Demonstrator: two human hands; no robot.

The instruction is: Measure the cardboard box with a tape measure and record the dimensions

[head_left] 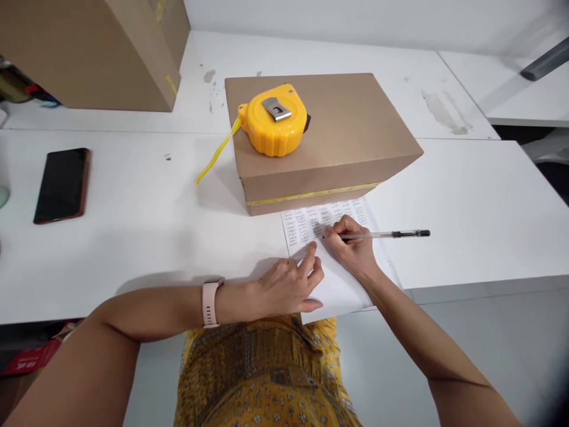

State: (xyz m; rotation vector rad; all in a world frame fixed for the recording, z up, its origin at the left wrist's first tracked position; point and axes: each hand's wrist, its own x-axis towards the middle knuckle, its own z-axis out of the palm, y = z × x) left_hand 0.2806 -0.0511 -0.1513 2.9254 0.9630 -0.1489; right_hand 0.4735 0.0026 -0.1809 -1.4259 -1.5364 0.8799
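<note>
My right hand (351,246) is closed round a clear pen (380,235) with a black end, its tip down on a sheet of paper (335,284). Rows of small handwriting cover the upper part of that sheet. My left hand (291,280) lies on the lower left of the paper, fingers apart and holding nothing. Just beyond the hands stands a brown cardboard box (338,124) with a yellow band along its front; it hides the top of the sheet. A yellow tape measure (276,121) with a metal clip rests on the box, its yellow strap hanging over the left side.
On the left of the white table (146,201) lies a dark phone (62,185). A larger cardboard box (102,56) stands at the back left. The table's front edge runs close to my body, and the paper overhangs it.
</note>
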